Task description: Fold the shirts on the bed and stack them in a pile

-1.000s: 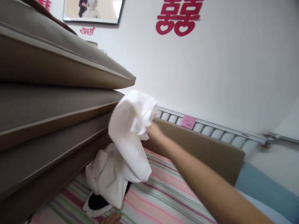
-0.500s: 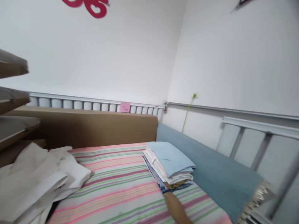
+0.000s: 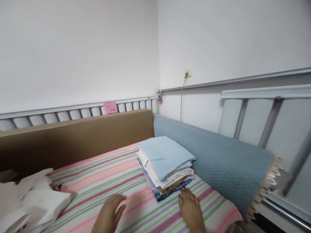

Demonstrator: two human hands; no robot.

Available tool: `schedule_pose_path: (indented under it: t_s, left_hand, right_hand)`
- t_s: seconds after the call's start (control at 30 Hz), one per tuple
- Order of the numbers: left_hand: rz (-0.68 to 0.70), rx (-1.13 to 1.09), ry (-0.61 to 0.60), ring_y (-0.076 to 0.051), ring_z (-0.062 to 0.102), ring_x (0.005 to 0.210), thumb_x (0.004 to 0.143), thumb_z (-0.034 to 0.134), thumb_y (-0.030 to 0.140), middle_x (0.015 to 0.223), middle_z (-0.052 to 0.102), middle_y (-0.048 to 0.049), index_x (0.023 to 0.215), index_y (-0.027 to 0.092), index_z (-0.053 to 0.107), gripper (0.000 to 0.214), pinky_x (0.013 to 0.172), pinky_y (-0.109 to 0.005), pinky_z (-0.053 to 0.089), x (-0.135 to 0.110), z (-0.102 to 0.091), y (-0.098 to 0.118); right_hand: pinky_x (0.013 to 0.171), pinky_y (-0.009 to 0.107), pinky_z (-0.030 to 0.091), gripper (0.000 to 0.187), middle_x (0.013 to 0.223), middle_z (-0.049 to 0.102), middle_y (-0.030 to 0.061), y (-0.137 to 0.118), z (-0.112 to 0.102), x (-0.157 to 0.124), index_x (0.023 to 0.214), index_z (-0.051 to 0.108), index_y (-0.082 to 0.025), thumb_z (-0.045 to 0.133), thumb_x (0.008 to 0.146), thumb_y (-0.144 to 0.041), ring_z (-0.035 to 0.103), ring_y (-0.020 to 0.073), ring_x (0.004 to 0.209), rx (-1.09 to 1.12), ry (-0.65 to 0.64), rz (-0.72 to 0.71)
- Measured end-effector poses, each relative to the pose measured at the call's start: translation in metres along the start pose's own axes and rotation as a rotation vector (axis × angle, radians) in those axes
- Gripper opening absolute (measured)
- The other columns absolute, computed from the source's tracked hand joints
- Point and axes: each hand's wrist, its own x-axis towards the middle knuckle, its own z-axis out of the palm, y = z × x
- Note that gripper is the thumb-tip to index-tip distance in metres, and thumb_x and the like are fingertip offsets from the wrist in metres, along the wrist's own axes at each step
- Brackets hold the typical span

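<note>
A stack of folded clothes (image 3: pixel 167 158) lies on the striped cloth (image 3: pixel 107 174), with a light blue piece on top and white, brown and dark blue checked pieces below. My left hand (image 3: pixel 109 210) hovers over the stripes to the left of the stack, thumb and fingers apart, holding nothing. Just in front of the stack's near edge is my right hand (image 3: pixel 190 205), palm down with its fingers stretched out. Its fingertips are close to the checked layer; I cannot tell whether they touch.
Crumpled white fabric (image 3: pixel 39 200) lies at the left. A brown backrest (image 3: pixel 97 139) and a blue-covered armrest (image 3: pixel 213 149) with a fringed edge border the cloth. Behind are white radiators (image 3: pixel 80 113), a pink note (image 3: pixel 110 107) and a green cord (image 3: pixel 181 100).
The view has swung right and down. My left hand has come into view, and more of my right hand shows near the stack. The stack looks the same.
</note>
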Motion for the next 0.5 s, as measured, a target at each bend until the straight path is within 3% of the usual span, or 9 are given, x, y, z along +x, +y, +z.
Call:
schedule_pose_path:
  t_s: [0.1,0.23,0.37,0.43,0.5]
  left_hand:
    - [0.145,0.055,-0.148,-0.02,0.059,0.096,0.09,0.044,0.028,0.101,0.066,-0.0049,0.104,0.025,0.062,0.023,0.088,-0.036,0.048,0.091,0.031,0.051]
    - [0.2,0.261,-0.3,-0.026,0.054,0.099,0.081,0.055,0.024,0.102,0.063,-0.0089,0.104,0.018,0.062,0.025,0.086,-0.041,0.044,0.185,0.074,0.092]
    - [0.162,0.313,-0.353,-0.029,0.055,0.097,0.08,0.054,0.021,0.095,0.063,-0.0147,0.084,0.012,0.066,0.016,0.082,-0.042,0.041,0.228,0.112,0.093]
    - [0.149,0.287,-0.35,-0.026,0.057,0.093,0.083,0.047,0.016,0.088,0.065,-0.0131,0.075,0.014,0.066,0.021,0.082,-0.039,0.04,0.238,0.119,0.089]
    - [0.103,0.238,-0.305,-0.023,0.058,0.09,0.085,0.043,0.015,0.086,0.065,-0.0106,0.075,0.015,0.065,0.024,0.083,-0.037,0.038,0.245,0.112,0.085]
  right_hand:
    - [0.103,0.044,0.031,0.042,0.125,0.058,0.0107,0.004,0.008,-0.002,0.116,0.061,-0.012,0.036,0.086,-0.028,0.046,0.0267,0.123,0.035,0.051,-0.007]
    - [0.102,0.041,0.031,0.039,0.121,0.061,0.0074,0.01,0.026,-0.003,0.113,0.063,-0.015,0.039,0.085,-0.029,0.049,0.0254,0.119,0.068,0.153,-0.041]
    - [0.099,0.04,0.033,0.035,0.117,0.064,0.0053,0.013,0.037,0.0,0.108,0.065,-0.019,0.043,0.083,-0.029,0.053,0.0246,0.113,0.082,0.231,-0.067]
    - [0.099,0.039,0.034,0.033,0.117,0.064,0.0046,0.012,0.037,0.001,0.106,0.065,-0.021,0.043,0.083,-0.029,0.054,0.0241,0.112,0.089,0.239,-0.062]
    - [0.1,0.039,0.033,0.032,0.117,0.063,0.0047,0.01,0.032,0.001,0.105,0.065,-0.021,0.042,0.083,-0.028,0.052,0.0238,0.113,0.097,0.226,-0.044]
